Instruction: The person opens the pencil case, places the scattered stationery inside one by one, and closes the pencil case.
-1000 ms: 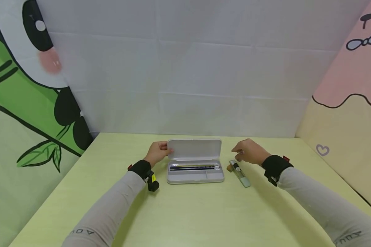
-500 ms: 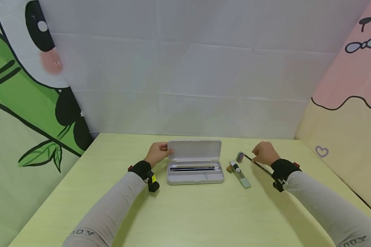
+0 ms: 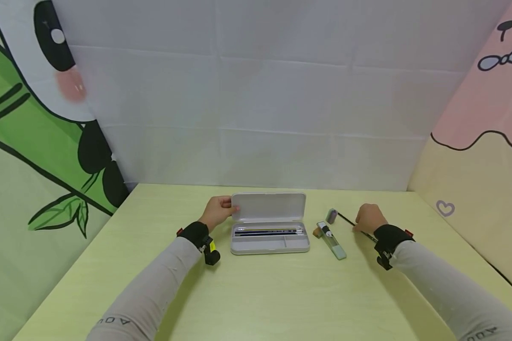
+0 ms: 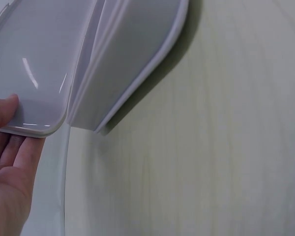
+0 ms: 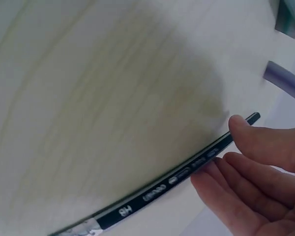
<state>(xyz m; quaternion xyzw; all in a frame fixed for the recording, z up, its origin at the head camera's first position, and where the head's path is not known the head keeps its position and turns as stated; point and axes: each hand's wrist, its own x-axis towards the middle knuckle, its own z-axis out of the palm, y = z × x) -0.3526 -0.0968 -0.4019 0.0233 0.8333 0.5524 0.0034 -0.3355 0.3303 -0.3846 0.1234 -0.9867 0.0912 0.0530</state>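
An open grey-white pencil case (image 3: 256,244) lies on the table with its lid (image 3: 269,207) raised. Dark pencils (image 3: 265,232) lie in its rear compartment. My left hand (image 3: 215,211) pinches the lid's left edge, thumb on the inner face (image 4: 12,167). Right of the case, my right hand (image 3: 370,218) has thumb and fingers on either side of a dark pencil marked HB (image 5: 174,179), which lies slanted on or just over the table. Left of that pencil's tip stands or lies a small purple-grey item (image 3: 331,216), also in the right wrist view (image 5: 285,81).
A pale green narrow case (image 3: 333,244) with a dark figure lies right of the pencil case, a small brown piece (image 3: 317,232) beside it. The table (image 3: 256,298) meets a white cloth wall behind and printed panels at both sides.
My right hand has moved right and slightly toward me, from above the green case to the dark pencil, uncovering the purple-grey item. My left hand stays on the lid.
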